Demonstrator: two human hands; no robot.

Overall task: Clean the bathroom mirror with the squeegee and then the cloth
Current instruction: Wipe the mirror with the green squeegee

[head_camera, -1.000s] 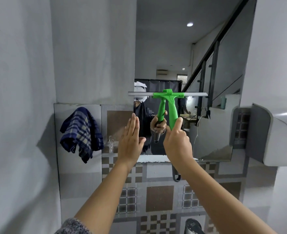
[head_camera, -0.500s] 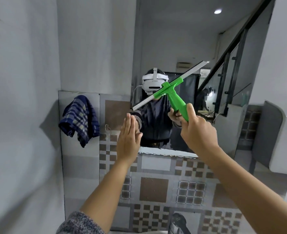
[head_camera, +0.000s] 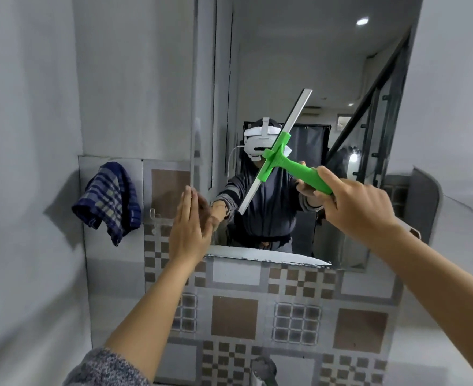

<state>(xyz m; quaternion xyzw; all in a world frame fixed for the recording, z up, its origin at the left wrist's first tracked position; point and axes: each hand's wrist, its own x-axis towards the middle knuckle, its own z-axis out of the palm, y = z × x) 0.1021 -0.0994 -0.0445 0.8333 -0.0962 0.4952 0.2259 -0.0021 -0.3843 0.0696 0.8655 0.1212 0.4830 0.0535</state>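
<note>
The tall bathroom mirror (head_camera: 299, 65) hangs on the wall ahead, above a tiled band. My right hand (head_camera: 355, 201) grips the handle of a green squeegee (head_camera: 296, 171). Its long blade slants steeply from lower left to upper right in front of the glass. My left hand (head_camera: 190, 227) is flat with fingers straight and together, at the mirror's lower left corner, holding nothing. A blue plaid cloth (head_camera: 108, 197) hangs on the wall to the left of the mirror.
A grey-white wall-mounted unit (head_camera: 435, 207) juts out at the right of the mirror. Patterned brown and grey tiles (head_camera: 257, 310) cover the wall below. A dark tap top (head_camera: 263, 369) shows at the bottom edge. A plain wall closes the left side.
The squeegee blade has turned from level to steeply slanted, its right end rising. My right hand has moved right, and my view has come nearer the mirror. My left hand stays at the lower left corner.
</note>
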